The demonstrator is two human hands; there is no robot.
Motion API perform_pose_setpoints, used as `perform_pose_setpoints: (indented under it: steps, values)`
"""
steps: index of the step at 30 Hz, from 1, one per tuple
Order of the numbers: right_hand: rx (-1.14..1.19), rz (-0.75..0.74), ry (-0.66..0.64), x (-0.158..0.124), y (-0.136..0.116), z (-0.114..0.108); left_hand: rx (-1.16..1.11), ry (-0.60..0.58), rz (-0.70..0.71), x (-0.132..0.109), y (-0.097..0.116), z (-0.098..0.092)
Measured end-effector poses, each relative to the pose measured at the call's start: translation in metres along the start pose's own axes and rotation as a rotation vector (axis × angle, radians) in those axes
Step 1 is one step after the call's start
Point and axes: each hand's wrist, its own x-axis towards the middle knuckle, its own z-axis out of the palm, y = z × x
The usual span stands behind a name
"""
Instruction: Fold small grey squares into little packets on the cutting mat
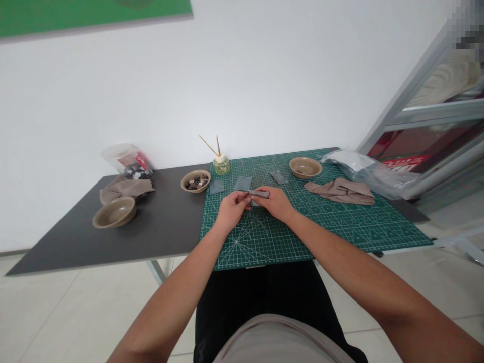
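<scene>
Both my hands meet over the green cutting mat (340, 227). My right hand (274, 202) grips a small folded grey fabric piece (260, 193), fingers curled round it. My left hand (230, 207) pinches the same piece at its left end. Three more grey fabric squares lie flat on the mat just beyond: one (217, 187), one (242, 182) and one (279, 176). A bowl of small dark and light buttons or beads (195, 181) stands left of the mat, close to my left hand.
A reed diffuser (221, 162) stands at the back. An empty tan bowl (305, 167), beige cloth (340, 191) and clear plastic bag (363, 169) lie to the right. On the grey table (166, 227) at left: another bowl (114, 212), cloth (124, 188), plastic jar (128, 160).
</scene>
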Motion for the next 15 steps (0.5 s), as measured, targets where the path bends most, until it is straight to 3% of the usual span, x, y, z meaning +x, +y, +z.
perform_pose_setpoints:
  steps: [15]
  values:
    - [0.112,0.004,-0.055,0.0013,0.0036,-0.0011,-0.048,0.014,-0.033,0.0013,-0.0001,0.0012]
